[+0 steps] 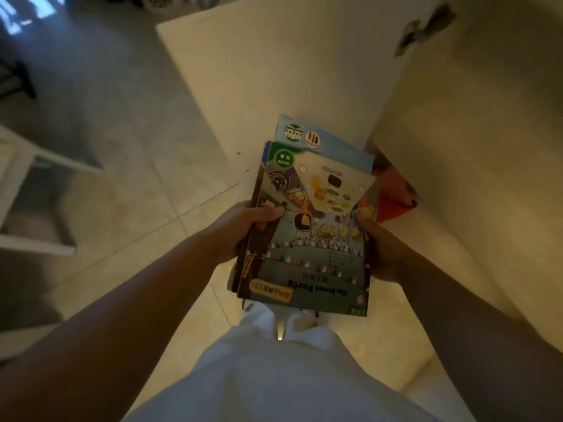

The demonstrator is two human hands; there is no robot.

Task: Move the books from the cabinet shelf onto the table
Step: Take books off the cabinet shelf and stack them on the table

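A stack of thin picture books (310, 239) is held in front of me above the floor, the top cover showing cartoon figures and upside-down lettering. My left hand (243, 229) grips the stack's left edge, thumb on the cover. My right hand (377, 242) grips the right edge, thumb pressed on top. A longer blue book sticks out at the far end of the stack. Red books (396, 196) show in the cabinet opening just right of the stack. No table is in view.
An open white cabinet door (262, 86) stands ahead on the left, and the cabinet's pale side (457, 147) rises on the right. A white stool or frame (27, 190) sits at the left on the tiled floor. My light trousers fill the bottom.
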